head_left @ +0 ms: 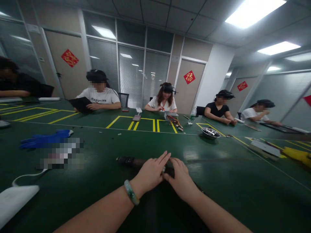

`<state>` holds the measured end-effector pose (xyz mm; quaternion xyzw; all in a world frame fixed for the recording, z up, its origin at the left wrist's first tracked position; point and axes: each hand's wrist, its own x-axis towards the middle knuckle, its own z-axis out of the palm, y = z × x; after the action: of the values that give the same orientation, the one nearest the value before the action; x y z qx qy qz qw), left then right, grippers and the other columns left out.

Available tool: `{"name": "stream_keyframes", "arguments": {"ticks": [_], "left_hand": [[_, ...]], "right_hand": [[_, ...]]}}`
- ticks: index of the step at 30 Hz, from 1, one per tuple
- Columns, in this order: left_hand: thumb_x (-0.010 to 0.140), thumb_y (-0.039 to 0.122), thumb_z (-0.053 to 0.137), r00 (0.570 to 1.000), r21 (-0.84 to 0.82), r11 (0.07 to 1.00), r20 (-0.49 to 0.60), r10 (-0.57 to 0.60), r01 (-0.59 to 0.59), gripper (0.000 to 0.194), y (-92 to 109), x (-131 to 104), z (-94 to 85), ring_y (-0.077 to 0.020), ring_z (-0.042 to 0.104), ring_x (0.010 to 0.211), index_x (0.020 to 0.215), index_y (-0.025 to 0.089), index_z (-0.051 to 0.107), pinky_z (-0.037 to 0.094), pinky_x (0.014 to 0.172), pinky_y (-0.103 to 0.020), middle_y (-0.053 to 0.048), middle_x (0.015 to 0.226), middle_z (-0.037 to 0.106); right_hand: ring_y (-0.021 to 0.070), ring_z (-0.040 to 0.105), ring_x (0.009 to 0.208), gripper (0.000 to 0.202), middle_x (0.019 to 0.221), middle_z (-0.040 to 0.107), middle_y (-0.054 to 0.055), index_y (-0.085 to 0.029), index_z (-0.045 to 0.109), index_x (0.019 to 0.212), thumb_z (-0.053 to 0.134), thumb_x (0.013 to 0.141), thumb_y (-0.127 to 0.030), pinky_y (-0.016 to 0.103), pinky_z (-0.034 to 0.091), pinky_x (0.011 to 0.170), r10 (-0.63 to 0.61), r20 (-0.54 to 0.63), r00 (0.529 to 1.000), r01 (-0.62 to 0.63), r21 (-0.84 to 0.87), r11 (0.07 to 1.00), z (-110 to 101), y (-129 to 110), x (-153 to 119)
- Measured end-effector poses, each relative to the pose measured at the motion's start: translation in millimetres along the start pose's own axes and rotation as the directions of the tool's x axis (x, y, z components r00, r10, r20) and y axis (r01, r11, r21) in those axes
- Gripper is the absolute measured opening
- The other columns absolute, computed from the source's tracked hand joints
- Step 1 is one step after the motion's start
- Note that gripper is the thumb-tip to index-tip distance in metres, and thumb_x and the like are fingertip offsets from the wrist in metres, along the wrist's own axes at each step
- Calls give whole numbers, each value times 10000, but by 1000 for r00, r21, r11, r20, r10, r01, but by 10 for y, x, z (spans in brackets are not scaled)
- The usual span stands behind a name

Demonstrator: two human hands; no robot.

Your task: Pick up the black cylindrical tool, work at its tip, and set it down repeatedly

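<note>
A long dark cylindrical tool (137, 162) lies on the green tabletop in front of me, its narrow black tip pointing left. My left hand (153, 170), with a jade-like bangle at the wrist, is wrapped over the middle of the tool. From the other side my right hand (178, 174) curls around its right part, thumb and fingers close to my left fingertips. Between the hands a small light-coloured spot shows, too blurred to make out. Most of the tool's right end is hidden under my fingers. A thin dark cord seems to emerge beside my right wrist.
Left of me lie a blue glove (45, 139) and a white device (18, 202) with a cable. Farther off are a metal bowl (211, 133), a water bottle (192, 116) and a metal box (171, 116) with wires. Several people sit across the table.
</note>
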<state>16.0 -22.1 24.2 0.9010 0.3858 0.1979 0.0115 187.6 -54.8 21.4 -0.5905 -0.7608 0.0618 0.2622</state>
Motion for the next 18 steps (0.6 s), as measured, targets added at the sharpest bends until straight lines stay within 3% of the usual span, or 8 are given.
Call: {"name": "stream_keyframes", "arguments": {"ticks": [4,8,13,18], "left_hand": [[863,420,610,1000,12,1000,-13,26,-26,640,-3,-13,11,-257,520,1201,1433,315,337,396,976,-404,-45,1461,430],[875,455,597,999,-2,999,-18,32,-32,533,9,-34,-21,-250,535,1165,1365,314,442,395,968,-410,-34,1353,540],[890,456,572,1000,-16,1000,-5,22,-23,483,44,-43,-82,-247,550,1111,1337,303,473,401,944,-415,-33,1284,582],[898,432,557,1000,-6,1000,0,9,-9,395,73,-31,-98,-241,567,1048,1264,284,530,405,919,-405,-42,1174,624]], "right_hand": [[256,591,980,314,1165,526,93,-214,579,1117,647,814,-252,368,454,852,152,54,987,-132,-272,953,-263,145,-234],[197,641,822,246,1103,538,85,-207,547,1134,540,889,-176,275,466,664,251,136,958,-181,-389,903,-295,176,-299],[185,651,802,284,1070,561,122,-167,538,1100,325,938,-71,261,454,641,299,129,945,-204,-482,852,-247,148,-255],[178,642,804,252,1042,576,120,-164,528,1039,332,924,-56,257,438,658,257,98,961,-192,-431,881,-204,313,-137]]}}
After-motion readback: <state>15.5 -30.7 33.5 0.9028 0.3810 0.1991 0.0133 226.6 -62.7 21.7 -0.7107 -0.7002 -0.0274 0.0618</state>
